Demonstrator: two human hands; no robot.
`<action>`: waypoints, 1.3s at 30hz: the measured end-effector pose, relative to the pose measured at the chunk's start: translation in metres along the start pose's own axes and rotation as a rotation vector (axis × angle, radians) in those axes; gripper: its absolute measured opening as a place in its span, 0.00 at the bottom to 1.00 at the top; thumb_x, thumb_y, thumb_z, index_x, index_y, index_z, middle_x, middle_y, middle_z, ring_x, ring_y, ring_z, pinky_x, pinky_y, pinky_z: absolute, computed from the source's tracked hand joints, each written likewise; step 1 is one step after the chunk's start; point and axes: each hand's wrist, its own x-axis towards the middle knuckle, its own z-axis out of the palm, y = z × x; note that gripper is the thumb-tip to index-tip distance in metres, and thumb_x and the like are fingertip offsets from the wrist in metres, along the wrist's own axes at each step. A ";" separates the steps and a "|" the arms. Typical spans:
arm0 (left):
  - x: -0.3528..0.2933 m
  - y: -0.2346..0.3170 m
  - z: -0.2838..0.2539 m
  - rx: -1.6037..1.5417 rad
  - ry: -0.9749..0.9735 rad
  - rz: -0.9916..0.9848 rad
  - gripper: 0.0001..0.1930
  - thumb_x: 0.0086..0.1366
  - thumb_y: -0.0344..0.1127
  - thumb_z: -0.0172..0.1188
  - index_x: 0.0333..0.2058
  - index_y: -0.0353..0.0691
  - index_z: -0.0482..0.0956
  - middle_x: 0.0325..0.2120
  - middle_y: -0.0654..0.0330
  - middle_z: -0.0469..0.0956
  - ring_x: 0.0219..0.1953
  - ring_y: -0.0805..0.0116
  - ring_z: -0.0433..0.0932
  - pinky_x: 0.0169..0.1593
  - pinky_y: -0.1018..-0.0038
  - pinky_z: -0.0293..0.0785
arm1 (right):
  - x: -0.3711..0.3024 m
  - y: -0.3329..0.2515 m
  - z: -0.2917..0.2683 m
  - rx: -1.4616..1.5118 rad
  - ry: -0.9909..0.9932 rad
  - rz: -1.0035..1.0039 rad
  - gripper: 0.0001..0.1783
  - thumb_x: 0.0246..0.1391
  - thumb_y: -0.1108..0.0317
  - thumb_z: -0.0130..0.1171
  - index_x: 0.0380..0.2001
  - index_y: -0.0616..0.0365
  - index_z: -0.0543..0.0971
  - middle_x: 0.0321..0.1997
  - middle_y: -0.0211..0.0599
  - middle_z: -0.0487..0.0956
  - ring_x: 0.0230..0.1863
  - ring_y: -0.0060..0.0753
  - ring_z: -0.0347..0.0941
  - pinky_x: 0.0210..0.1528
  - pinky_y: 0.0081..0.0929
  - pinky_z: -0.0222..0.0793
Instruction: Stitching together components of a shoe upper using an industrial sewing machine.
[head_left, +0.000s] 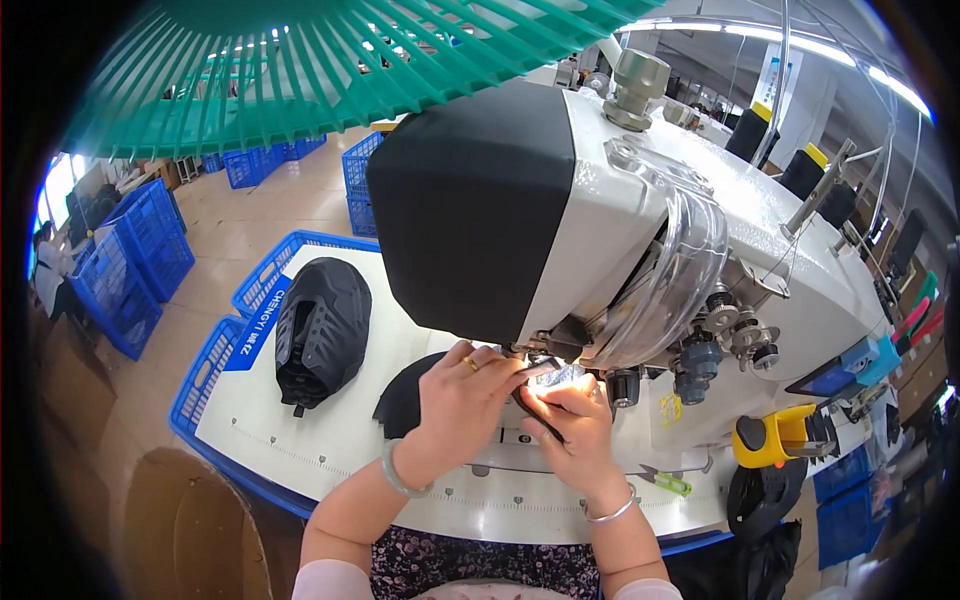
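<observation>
Under the lit needle area of a white and black sewing machine (600,230), my two hands work close together on a black shoe upper (402,396). My left hand (462,398), wearing a ring and a pale bangle, grips its upper edge with fingers pinched beside the needle. Opposite it, my right hand (572,422) pinches the near edge of the same piece between thumb and fingers. Part of the upper is hidden behind my left hand and the machine head. A second black shoe upper (325,330) lies on the white machine table (300,445) at the left.
Green-handled thread snips (668,482) lie right of my right hand, near a yellow holder (775,438). A blue basket (205,375) borders the table's left side. Below it stands a cardboard box (195,520). A green fan guard (300,90) hangs overhead; blue crates (148,235) stand on the floor.
</observation>
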 end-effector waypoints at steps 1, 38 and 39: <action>-0.001 0.000 0.003 0.026 0.022 0.068 0.07 0.51 0.26 0.63 0.31 0.39 0.81 0.27 0.62 0.78 0.28 0.61 0.73 0.32 0.69 0.72 | 0.001 0.002 0.000 0.035 -0.050 0.030 0.17 0.37 0.68 0.70 0.36 0.57 0.85 0.34 0.29 0.78 0.34 0.36 0.70 0.39 0.31 0.63; 0.001 -0.012 -0.021 0.023 -0.171 0.210 0.10 0.50 0.29 0.62 0.34 0.40 0.81 0.28 0.64 0.78 0.31 0.63 0.77 0.38 0.69 0.78 | -0.002 -0.004 0.001 -0.151 -0.062 0.027 0.14 0.37 0.70 0.71 0.32 0.57 0.84 0.37 0.32 0.79 0.37 0.38 0.71 0.38 0.31 0.66; 0.000 -0.014 -0.018 -0.071 -0.123 0.098 0.08 0.52 0.30 0.64 0.33 0.41 0.82 0.26 0.64 0.79 0.28 0.63 0.77 0.32 0.72 0.75 | 0.000 -0.004 0.002 -0.076 -0.022 0.022 0.14 0.38 0.71 0.70 0.33 0.56 0.84 0.35 0.31 0.79 0.35 0.36 0.70 0.38 0.30 0.65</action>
